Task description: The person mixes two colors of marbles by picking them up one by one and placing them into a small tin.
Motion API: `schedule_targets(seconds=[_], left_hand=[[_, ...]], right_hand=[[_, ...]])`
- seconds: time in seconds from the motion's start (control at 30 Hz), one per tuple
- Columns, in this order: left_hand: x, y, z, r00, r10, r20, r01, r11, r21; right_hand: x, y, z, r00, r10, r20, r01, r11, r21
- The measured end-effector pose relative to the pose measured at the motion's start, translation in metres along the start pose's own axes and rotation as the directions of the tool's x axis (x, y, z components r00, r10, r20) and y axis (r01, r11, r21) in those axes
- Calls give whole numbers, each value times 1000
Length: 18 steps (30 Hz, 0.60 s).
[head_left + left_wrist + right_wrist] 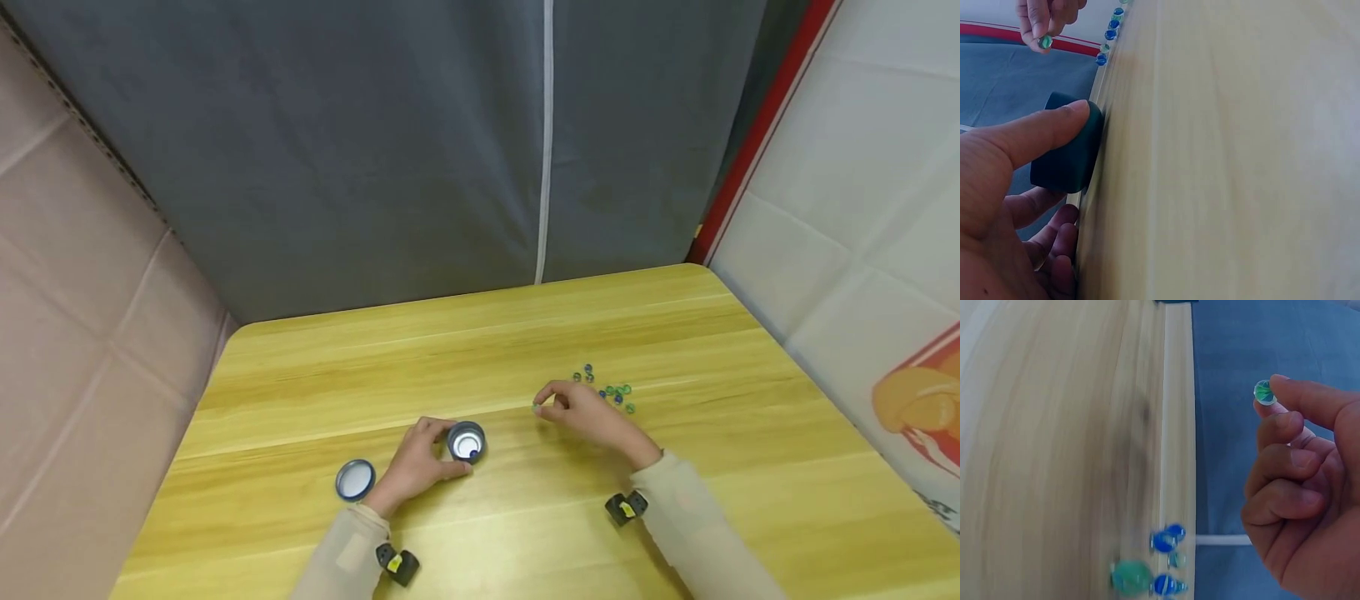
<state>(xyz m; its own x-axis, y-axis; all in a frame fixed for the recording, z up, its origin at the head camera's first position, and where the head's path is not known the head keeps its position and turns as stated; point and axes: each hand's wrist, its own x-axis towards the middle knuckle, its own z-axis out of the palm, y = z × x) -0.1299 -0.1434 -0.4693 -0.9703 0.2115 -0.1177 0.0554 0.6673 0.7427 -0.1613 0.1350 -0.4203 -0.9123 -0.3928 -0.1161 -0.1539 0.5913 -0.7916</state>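
My left hand (417,463) holds a small dark blue round jar (467,442) between thumb and fingers on the table. The jar's mouth faces up, and a dark blue marble (473,454) lies inside. In the left wrist view the thumb lies along the jar's side (1072,156). My right hand (588,417) pinches a clear green marble (1264,392) between thumb and index finger, above the table and to the right of the jar. Several blue and green marbles (618,399) lie loose on the table beyond the right hand.
A round lid (355,480) with a blue rim and pale inside lies left of the left hand. The wooden table (300,400) ends at a grey curtain (375,167), with pale panels on both sides.
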Motion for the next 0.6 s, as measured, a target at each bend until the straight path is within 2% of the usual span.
schedule_targets(seconds=[0.6], left_hand=[[2,-1,-2,1000,-2,11,2,1000,14]], right_hand=[[24,-25,40,996,-60,58,59,998,31]])
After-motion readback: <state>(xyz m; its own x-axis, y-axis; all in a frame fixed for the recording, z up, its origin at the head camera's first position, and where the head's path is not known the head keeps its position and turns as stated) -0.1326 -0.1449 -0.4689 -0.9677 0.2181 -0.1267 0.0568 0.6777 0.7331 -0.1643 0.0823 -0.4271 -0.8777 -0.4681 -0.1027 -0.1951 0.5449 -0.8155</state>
